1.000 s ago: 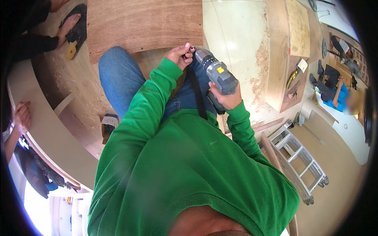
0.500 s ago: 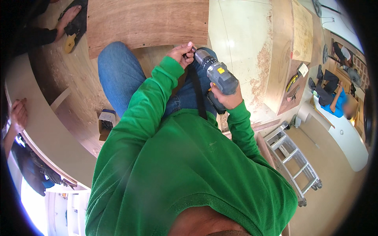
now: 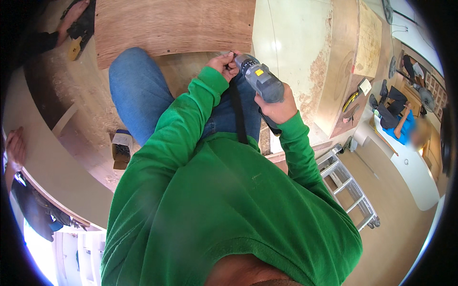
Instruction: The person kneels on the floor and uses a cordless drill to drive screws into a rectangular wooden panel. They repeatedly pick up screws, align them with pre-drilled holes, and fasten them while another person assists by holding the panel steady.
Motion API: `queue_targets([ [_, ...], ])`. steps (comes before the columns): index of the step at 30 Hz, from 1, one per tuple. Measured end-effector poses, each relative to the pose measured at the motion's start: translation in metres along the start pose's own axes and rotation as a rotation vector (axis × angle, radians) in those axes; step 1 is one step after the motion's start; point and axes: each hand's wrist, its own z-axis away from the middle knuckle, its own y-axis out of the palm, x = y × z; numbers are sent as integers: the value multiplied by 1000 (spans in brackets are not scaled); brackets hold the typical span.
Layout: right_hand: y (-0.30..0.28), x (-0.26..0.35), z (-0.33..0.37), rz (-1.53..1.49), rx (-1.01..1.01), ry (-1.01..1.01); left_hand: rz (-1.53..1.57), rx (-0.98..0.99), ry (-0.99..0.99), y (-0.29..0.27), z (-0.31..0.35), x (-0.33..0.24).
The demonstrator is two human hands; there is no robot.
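My right hand [image 3: 280,106] is wrapped round the handle of a grey cordless drill [image 3: 265,82] with a yellow patch on its body. The drill's front end points up and to the left, toward the edge of a brown wooden panel [image 3: 174,26]. At that front end my left hand [image 3: 224,65] is closed, its fingers pinched near the drill's tip. What sits between those fingers is too small to make out. Dark screw heads or holes dot the panel's near edge. A black strap [image 3: 238,114] hangs over my jeans below the drill.
An open box of small dark pieces [image 3: 121,150] stands by my left side. A curved pale panel [image 3: 57,162] lies further left, with another person's hand [image 3: 15,148] on it. At right are a wooden cabinet [image 3: 336,71], an aluminium ladder [image 3: 350,190] and a seated person in blue [image 3: 405,126].
The drill has turned and its front end now stands closer to the panel's edge. My left hand has shifted slightly right. The whole view has shifted a little.
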Motion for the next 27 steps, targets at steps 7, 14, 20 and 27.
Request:
queue_targets([
  [7,-10,8,-18,71,24,20,29,-2,-21,-1,-8,-3],
  [14,-16,9,-30,47,78,48,78,0,-20,-7,-11,-4],
  [20,-17,17,-28,60,88,90,67,-1,-26,-7,-12,-3],
  [27,-14,25,-26,66,83,81,63,-9,-36,-4,-10,-4],
])
